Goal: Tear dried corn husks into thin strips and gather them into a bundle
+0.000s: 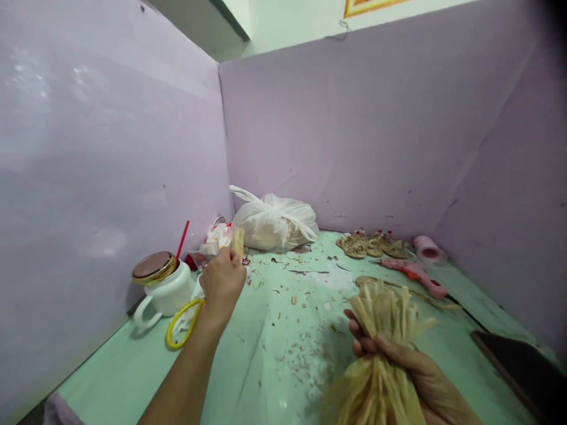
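Observation:
My right hand (pixel 411 366) is wrapped round the middle of a bundle of dried straw-coloured fibre strips (pixel 383 313); the strips fan out above and below the grip. Farther left, my left hand (pixel 224 280) is stretched forward over the table, its fingers closed on a short pale strip (pixel 238 242) of similar fibre that stands up from the fingertips. Behind the right hand lies a flat braided cord (pixel 398 286), partly hidden by the bundle. A knotted white plastic bag (pixel 274 221) stands just beyond the left hand.
On the left are a white mug (pixel 170 289) with a lid (pixel 154 267) and a yellow loop (pixel 185 324). To the right lie a pink glue gun (pixel 416 274), a pink roll (pixel 429 249), coiled braided pieces (pixel 372 243) and a dark flat object (pixel 522 366). Scraps litter the green tabletop (pixel 248 354).

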`<state>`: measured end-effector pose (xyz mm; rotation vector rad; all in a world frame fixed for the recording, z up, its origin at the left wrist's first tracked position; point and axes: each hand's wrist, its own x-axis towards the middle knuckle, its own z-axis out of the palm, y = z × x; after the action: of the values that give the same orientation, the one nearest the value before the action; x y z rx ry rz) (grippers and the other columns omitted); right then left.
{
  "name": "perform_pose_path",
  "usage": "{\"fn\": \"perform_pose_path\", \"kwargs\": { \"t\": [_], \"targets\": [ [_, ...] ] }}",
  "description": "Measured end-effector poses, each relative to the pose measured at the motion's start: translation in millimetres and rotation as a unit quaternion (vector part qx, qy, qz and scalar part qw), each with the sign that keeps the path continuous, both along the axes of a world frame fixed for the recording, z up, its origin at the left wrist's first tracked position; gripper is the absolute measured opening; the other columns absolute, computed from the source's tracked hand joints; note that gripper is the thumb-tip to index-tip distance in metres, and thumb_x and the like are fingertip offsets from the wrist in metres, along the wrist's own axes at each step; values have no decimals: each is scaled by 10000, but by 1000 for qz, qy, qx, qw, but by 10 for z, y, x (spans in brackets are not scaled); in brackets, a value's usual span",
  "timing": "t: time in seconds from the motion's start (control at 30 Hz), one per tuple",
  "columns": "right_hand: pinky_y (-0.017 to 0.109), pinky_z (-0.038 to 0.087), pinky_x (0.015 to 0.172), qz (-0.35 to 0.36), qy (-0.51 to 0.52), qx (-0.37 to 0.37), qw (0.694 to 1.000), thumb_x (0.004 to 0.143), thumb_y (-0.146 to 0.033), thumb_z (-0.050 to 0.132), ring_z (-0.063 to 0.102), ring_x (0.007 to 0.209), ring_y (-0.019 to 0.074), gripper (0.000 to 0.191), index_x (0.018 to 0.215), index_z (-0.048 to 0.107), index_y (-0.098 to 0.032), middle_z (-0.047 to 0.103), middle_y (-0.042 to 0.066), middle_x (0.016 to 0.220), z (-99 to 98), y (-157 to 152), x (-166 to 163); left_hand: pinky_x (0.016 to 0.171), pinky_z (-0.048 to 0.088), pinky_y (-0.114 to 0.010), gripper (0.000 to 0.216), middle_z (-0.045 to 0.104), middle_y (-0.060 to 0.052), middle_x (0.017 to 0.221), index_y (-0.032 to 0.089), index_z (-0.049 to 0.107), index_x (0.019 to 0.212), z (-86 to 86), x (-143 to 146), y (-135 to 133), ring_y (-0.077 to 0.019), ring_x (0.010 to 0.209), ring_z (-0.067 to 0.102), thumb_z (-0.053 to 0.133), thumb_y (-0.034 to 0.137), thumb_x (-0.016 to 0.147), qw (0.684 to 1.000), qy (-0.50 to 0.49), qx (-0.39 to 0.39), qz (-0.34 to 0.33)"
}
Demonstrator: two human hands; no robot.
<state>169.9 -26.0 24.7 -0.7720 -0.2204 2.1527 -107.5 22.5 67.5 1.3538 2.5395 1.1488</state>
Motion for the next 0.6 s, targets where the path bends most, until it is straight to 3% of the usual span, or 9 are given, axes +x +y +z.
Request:
{"fn": "perform_pose_path", "kwargs": {
  "t": [0.07, 0.13, 0.2, 0.23, 0.3, 0.37, 0.47, 0.53, 0.6],
  "targets": [
    [261, 538, 640, 10, 2, -3, 1000, 607, -7, 681, 676, 678, 150, 355, 928, 664, -157, 728, 47, 890, -18, -10, -19, 569, 341, -267, 85, 526, -14, 619, 201, 497, 683, 41, 166, -83, -168, 616, 508, 439, 259, 702, 986, -117, 67, -95],
    [285, 537, 667, 22, 3, -11, 1000, 635, -11, 657, 680, 699, 162, 298, 892, 677, -160, 722, 59, 919, -36, -10, -26, 477, 293, -217, 80, 413, 42, 511, 197, 449, 627, 0, 412, -174, -103, 475, 403, 456, 262, 674, 952, -232, 65, -188],
    [299, 536, 674, 14, -4, -24, 1000, 645, -43, 661, 679, 666, 169, 191, 786, 698, -167, 737, 50, 779, -45, 7, -15, 423, 226, -199, 125, 341, 70, 486, 195, 430, 621, -102, 695, -273, -73, 421, 301, 497, 296, 650, 853, -430, 5, -294],
    [299, 535, 674, 1, -11, -29, 1000, 636, -61, 672, 676, 632, 168, 148, 731, 701, -171, 731, 39, 692, -46, 19, -6, 408, 200, -198, 150, 338, 74, 485, 195, 426, 624, -165, 831, -321, -68, 414, 279, 515, 315, 638, 808, -497, -29, -315],
    [304, 534, 681, -20, -37, -26, 999, 609, -94, 700, 663, 569, 167, 103, 672, 696, -176, 703, 21, 575, -44, 43, 9, 405, 172, -198, 149, 334, 79, 478, 195, 419, 621, -292, 1052, -401, -62, 414, 254, 528, 297, 628, 765, -559, -71, -312],
    [320, 531, 695, -30, -73, -10, 997, 585, -131, 725, 647, 521, 169, 89, 652, 687, -176, 680, 7, 527, -43, 53, 11, 417, 170, -199, 117, 321, 81, 463, 189, 416, 608, -397, 1186, -454, -60, 425, 246, 510, 250, 640, 767, -562, -71, -301],
    [334, 529, 678, -37, -131, 32, 990, 585, -190, 737, 638, 502, 176, 85, 640, 675, -175, 675, 4, 534, -51, 39, -16, 430, 187, -198, 101, 315, 82, 455, 186, 409, 597, -487, 1252, -480, -61, 435, 252, 481, 207, 665, 799, -528, -48, -285],
    [327, 527, 631, -33, -162, 52, 985, 591, -207, 733, 635, 503, 185, 92, 653, 674, -172, 674, 9, 545, -59, 27, -36, 429, 214, -195, 95, 325, 82, 448, 185, 425, 601, -498, 1237, -462, -62, 425, 275, 483, 204, 674, 817, -485, -58, -306],
    [306, 517, 576, -28, -187, 54, 981, 591, -213, 729, 627, 493, 185, 85, 627, 668, -165, 662, 12, 527, -70, 28, -42, 436, 275, -196, 101, 388, 69, 442, 181, 477, 605, -471, 1166, -411, -71, 413, 351, 495, 230, 691, 849, -382, -108, -348]
  ]
}}
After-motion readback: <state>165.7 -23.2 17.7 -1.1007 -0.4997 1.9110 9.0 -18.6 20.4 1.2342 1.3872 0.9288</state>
